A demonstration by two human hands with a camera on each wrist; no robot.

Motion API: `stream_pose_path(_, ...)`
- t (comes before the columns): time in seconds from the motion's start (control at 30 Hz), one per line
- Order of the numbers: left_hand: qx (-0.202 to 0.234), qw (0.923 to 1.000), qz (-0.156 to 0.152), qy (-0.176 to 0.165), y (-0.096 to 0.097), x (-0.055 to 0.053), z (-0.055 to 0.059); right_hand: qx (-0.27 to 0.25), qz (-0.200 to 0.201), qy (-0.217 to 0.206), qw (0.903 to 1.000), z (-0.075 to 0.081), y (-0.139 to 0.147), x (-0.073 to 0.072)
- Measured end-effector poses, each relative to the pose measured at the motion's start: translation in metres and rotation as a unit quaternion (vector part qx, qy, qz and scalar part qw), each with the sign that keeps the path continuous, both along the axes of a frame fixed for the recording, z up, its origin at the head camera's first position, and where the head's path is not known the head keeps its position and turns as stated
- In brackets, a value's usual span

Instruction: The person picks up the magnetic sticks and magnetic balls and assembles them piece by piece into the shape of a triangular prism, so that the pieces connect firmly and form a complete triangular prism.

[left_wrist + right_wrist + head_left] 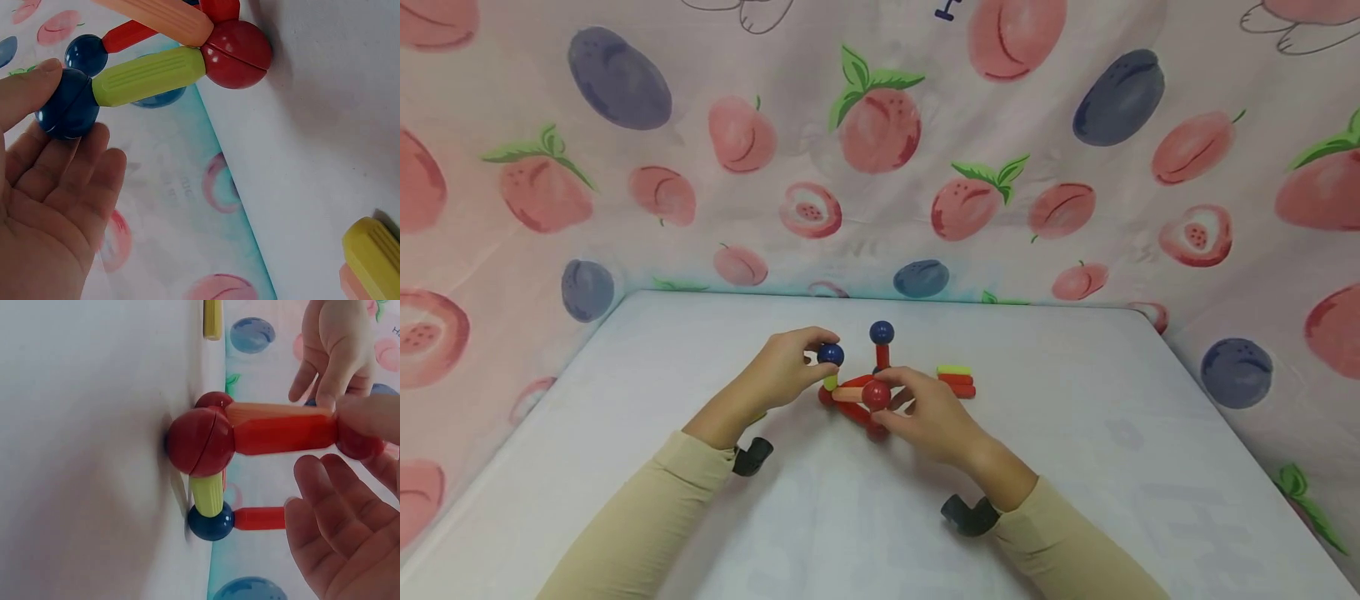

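A structure of magnetic balls and rods stands on the white table between both hands. My left hand (784, 368) pinches a blue ball (70, 106) atop a lime rod (150, 76), which rises from a red ball (240, 56) at the base. My right hand (932, 417) grips a raised red ball (877, 395) between thumb and fingers. From that ball run an orange rod (850, 395) and a red rod (287, 432), the latter down to another red base ball (200, 442). Behind, an upright red rod (882, 356) carries a second blue ball (882, 332).
Right of the structure lie a yellow rod (954, 370) and red rods (957, 386), side by side. Another yellow rod (375, 256) lies near my left wrist, with a bit of orange beside it. A fruit-patterned cloth (865, 258) hangs behind the table (1112, 433).
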State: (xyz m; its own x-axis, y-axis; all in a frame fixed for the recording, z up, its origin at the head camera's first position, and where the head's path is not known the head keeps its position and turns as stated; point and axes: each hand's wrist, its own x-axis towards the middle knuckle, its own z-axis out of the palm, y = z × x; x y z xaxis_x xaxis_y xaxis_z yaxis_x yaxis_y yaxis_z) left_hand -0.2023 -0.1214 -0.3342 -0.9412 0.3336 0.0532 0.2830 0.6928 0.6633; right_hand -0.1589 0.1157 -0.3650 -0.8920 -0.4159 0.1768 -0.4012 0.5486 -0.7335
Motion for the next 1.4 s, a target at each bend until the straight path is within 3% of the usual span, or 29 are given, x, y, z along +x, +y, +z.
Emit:
stream_pose_path(0.23,-0.020,0.9995,0.005,0.023,-0.001,0.003,0.001,-0.019,0.017,0.000,0.9997,0.002,0.015,-0.010)
stream_pose_path(0.4,-0.021,0.9961,0.017,0.084,0.003,0.014,0.007,-0.015,-0.021,0.026,0.9993,0.015,0.022,-0.027)
stream_pose_path(0.5,-0.003,0.9938,0.005,0.111,0.012,0.025,0.009,0.002,-0.048,0.025,0.9986,0.020,0.023,-0.042)
stream_pose_path(0.77,0.028,0.9989,-0.013,0.035,0.040,0.044,-0.002,0.037,-0.062,-0.009,0.9974,0.025,0.010,-0.078)
stream_pose_path(0.9,0.014,0.9985,-0.021,0.049,0.049,0.046,-0.007,0.057,-0.031,-0.030,0.9975,0.023,0.002,-0.089)
stream_pose_path(1.13,-0.005,0.9975,-0.023,0.067,0.045,0.047,-0.008,0.060,-0.010,-0.033,0.9976,0.022,0.000,-0.089)
stream_pose_path(1.4,-0.008,0.9970,-0.008,0.077,0.014,0.038,-0.012,0.062,-0.002,-0.028,0.9976,0.023,0.006,-0.074)
